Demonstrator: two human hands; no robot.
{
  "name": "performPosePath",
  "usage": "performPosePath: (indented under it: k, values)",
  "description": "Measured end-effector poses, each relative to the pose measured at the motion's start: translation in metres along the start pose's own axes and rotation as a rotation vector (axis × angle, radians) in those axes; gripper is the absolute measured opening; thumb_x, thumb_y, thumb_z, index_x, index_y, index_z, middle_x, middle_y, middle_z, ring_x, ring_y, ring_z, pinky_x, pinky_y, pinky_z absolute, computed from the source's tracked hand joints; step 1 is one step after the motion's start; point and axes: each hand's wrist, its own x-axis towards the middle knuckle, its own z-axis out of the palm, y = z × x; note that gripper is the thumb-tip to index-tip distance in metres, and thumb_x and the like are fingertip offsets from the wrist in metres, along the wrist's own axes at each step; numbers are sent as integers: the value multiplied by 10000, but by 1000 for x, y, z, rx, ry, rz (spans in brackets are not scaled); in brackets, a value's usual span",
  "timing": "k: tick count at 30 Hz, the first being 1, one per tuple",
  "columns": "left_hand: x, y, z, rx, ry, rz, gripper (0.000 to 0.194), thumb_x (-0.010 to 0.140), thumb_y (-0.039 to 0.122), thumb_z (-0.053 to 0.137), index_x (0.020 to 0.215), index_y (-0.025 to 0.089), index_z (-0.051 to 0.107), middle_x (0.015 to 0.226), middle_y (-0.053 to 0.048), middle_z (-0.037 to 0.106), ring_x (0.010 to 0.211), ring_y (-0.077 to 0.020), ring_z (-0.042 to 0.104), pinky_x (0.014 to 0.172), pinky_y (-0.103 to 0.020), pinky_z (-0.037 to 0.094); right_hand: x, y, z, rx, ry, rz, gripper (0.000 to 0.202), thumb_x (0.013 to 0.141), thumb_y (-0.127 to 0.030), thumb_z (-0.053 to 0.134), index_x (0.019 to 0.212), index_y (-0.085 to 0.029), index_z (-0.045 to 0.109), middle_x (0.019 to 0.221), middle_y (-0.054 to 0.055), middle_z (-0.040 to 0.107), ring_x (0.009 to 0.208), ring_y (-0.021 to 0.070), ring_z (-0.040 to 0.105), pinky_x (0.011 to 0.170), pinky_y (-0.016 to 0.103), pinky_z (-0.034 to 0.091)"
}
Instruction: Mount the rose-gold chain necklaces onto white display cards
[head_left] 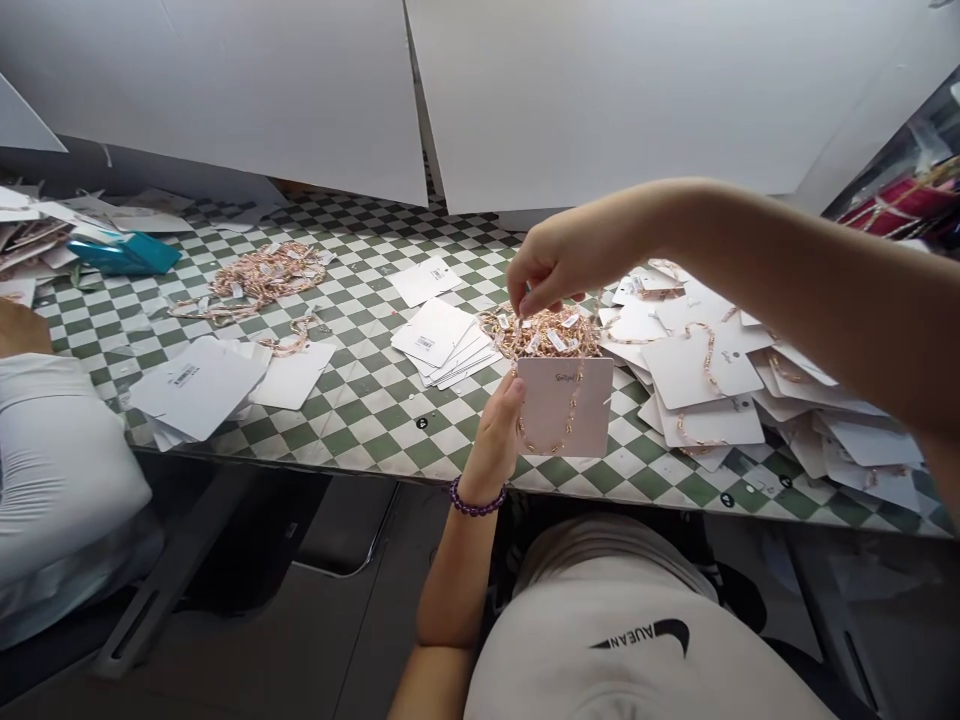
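Observation:
My left hand [498,430], with a purple bead bracelet at the wrist, grips the left edge of a pale pink card [592,420]. A gold-and-pink beaded chain [574,405] hangs in a loop over the card's front. Just above the card's top left corner, my right hand [544,270] pinches one end of the chain between thumb and fingers. Behind the card lies a heap of similar beaded chains [555,330] with small white tags. A stack of blank white cards [442,335] rests left of the heap.
Cards with chains [705,365] are piled at the right. On the left lie another chain heap [270,272], white cards [199,385] and a teal object [131,253]. A person's white sleeve [56,480] is at the left edge. White panels [615,100] stand behind the checkered table [367,430].

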Motion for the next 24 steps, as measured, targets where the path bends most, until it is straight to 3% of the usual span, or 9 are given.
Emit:
performPosePath:
  k: [6, 12, 16, 19, 22, 24]
  values:
    - [0, -3, -2, 54, 65, -33, 444, 878, 528, 621, 1215, 239, 642, 1232, -75, 689, 1130, -247, 664, 875, -317, 589, 15, 24, 0, -11, -7, 4, 164, 835, -296, 683, 876, -152, 750, 612, -86, 625, 482, -4, 477, 455, 152, 341]
    - [3, -8, -7, 82, 47, -23, 411, 911, 508, 576, 1234, 263, 644, 1239, -58, 682, 1126, -244, 656, 914, -336, 574, 22, 44, -7, -33, -108, -41, 471, 738, -527, 637, 982, -133, 716, 771, -137, 674, 658, -53, 561, 582, 120, 369]
    - [6, -8, -8, 88, 13, 4, 404, 930, 525, 528, 1207, 256, 647, 1192, -66, 686, 1077, -235, 659, 865, -323, 572, 12, 43, -12, 39, -168, -156, 401, 792, -474, 632, 1004, -150, 732, 727, -114, 654, 660, -25, 556, 566, 113, 386]
    - [6, -8, -8, 134, 55, 24, 377, 881, 507, 614, 1132, 230, 663, 1119, -68, 698, 1015, -221, 664, 831, -293, 552, 6, 38, -8, 102, -241, -238, 390, 838, -501, 604, 963, -153, 730, 647, -107, 581, 578, -11, 493, 518, 114, 380]
    - [6, -10, -8, 183, 121, 63, 372, 827, 448, 696, 1113, 212, 662, 1125, -75, 696, 1012, -207, 655, 837, -273, 534, 4, 31, 10, 128, -245, -185, 262, 865, -412, 642, 874, -159, 712, 639, -90, 564, 529, 3, 447, 472, 136, 345]
    - [7, -12, -8, 200, 177, 93, 368, 830, 428, 696, 1120, 205, 654, 1102, -77, 699, 978, -191, 657, 810, -258, 533, 3, 29, 27, 128, -213, -99, 123, 807, -294, 738, 873, -192, 719, 689, -67, 615, 545, 31, 480, 475, 173, 344]
